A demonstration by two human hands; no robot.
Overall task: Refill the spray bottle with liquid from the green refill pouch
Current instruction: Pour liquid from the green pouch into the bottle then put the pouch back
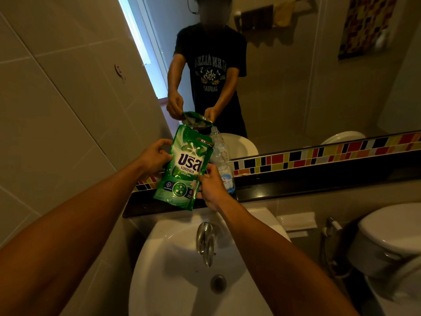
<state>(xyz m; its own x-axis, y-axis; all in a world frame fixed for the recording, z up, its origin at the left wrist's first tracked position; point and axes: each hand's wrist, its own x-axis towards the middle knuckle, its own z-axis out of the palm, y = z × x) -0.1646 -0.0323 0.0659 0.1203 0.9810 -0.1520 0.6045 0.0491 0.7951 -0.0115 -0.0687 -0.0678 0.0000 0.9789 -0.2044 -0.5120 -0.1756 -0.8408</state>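
The green refill pouch (184, 167) is held up over the dark ledge, tilted with its top corner leaning right. My left hand (155, 156) grips the pouch's upper left edge. My right hand (213, 190) holds its lower right edge. Just behind the pouch's right side a clear bottle (224, 172) with a blue-and-white label stands on the ledge against the mirror. Its top sits close to the pouch's upper right corner; no spray head shows on it. The pouch hides part of the bottle.
A black ledge (296, 185) runs under the mirror (284, 76) with a multicoloured tile strip (319, 156). Below are a white sink (182, 270) with a chrome tap (206, 242) and a toilet (391, 236) at the right. A tiled wall closes the left side.
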